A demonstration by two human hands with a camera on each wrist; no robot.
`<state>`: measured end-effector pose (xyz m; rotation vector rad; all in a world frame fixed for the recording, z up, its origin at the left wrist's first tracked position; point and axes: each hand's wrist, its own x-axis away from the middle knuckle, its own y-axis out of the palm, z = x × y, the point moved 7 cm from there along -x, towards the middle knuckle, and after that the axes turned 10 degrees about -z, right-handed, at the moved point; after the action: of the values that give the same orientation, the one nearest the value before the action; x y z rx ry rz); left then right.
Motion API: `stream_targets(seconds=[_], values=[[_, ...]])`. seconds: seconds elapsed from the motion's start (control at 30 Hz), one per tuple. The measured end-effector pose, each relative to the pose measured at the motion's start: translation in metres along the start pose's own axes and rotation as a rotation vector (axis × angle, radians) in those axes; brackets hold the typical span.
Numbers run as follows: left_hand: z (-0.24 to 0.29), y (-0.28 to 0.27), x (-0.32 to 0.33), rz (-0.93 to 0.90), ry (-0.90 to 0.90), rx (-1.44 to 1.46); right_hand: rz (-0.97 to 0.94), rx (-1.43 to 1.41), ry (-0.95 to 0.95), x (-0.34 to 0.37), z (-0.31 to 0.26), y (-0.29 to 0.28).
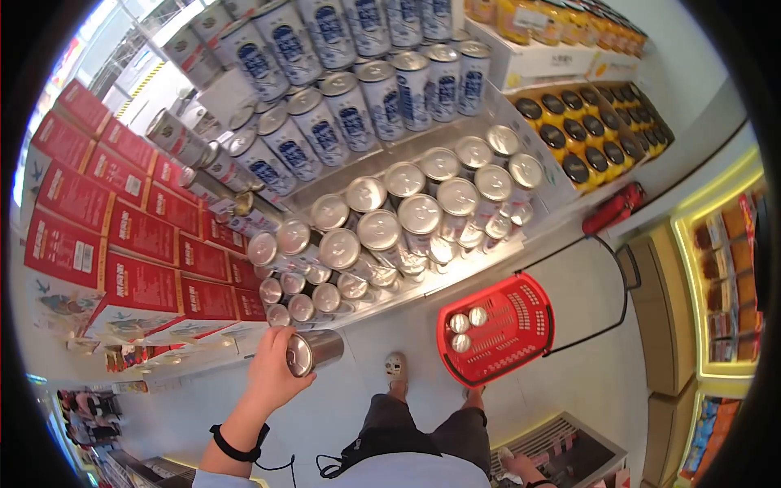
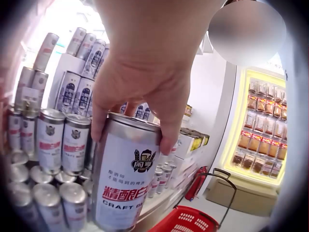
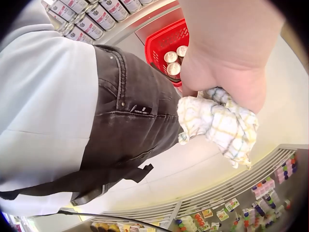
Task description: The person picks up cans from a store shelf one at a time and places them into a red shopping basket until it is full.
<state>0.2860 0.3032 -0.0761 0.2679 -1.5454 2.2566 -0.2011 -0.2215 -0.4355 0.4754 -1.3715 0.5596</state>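
The left grip [image 2: 145,82] clamps a white, silver-rimmed metal can [image 2: 124,179], lower centre in the left wrist view; likely hefty, slick, dentable, best held below the rim. The right grip [image 3: 224,72] clutches white-and-yellow checked cloth [image 3: 219,123].

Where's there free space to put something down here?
Bare floor shows between the left hand and the sandalled foot, and between the red basket and the brown cabinets. The basket also has room beside its three cans. The display is crowded: shelf cans stand packed together, red boxes stacked alongside.
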Motion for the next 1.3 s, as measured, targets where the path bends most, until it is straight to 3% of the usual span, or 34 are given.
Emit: stream_targets(seconds=[0.07, 0.2, 0.3, 0.37, 0.47, 0.53, 0.63, 0.7, 0.8, 0.9, 1.1, 1.17, 1.2, 1.27, 1.3], values=[[0.053, 0.056, -0.015, -0.152, 0.101, 0.084, 0.002, -0.023, 0.021, -0.005, 0.007, 0.001], [0.155, 0.230, -0.076, -0.396, 0.260, 0.007, 0.075, -0.195, -0.135, -0.023, 0.044, 0.004], [0.222, 0.383, -0.118, -0.508, 0.459, -0.114, 0.036, -0.317, -0.070, -0.030, 0.089, 0.007], [0.258, 0.464, -0.146, -0.553, 0.494, -0.182, -0.027, -0.405, -0.005, -0.036, 0.118, 0.010], [0.278, 0.584, -0.185, -0.518, 0.599, -0.442, -0.191, -0.527, 0.176, -0.047, 0.168, 0.029], [0.275, 0.658, -0.212, -0.471, 0.588, -0.552, -0.071, -0.534, -0.032, -0.069, 0.209, 0.059], [0.261, 0.755, -0.248, -0.452, 0.563, -0.735, -0.007, -0.613, -0.071, -0.056, 0.212, 0.046], [0.236, 0.807, -0.266, -0.470, 0.535, -0.805, -0.038, -0.596, -0.041, -0.079, 0.239, 0.071], [0.201, 0.831, -0.279, -0.466, 0.521, -0.946, -0.070, -0.579, -0.011, -0.112, 0.274, 0.117], [0.180, 0.846, -0.287, -0.537, 0.546, -0.938, -0.050, -0.534, -0.025, -0.122, 0.268, 0.120], [0.177, 0.868, -0.294, -0.610, 0.490, -1.032, -0.064, -0.528, -0.028, -0.081, 0.191, 0.028], [0.196, 0.839, -0.279, -0.606, 0.468, -0.837, -0.037, -0.535, -0.047, -0.070, 0.170, 0.008], [0.203, 0.835, -0.264, -0.509, 0.482, -0.694, -0.018, -0.517, -0.028, -0.064, 0.166, 0.003], [0.232, 0.775, -0.237, -0.631, 0.477, -0.248, -0.004, -0.458, -0.059, -0.080, 0.177, 0.009], [0.242, 0.736, -0.221, -0.720, 0.452, -0.204, -0.058, -0.456, -0.038, -0.086, 0.175, 0.010]])
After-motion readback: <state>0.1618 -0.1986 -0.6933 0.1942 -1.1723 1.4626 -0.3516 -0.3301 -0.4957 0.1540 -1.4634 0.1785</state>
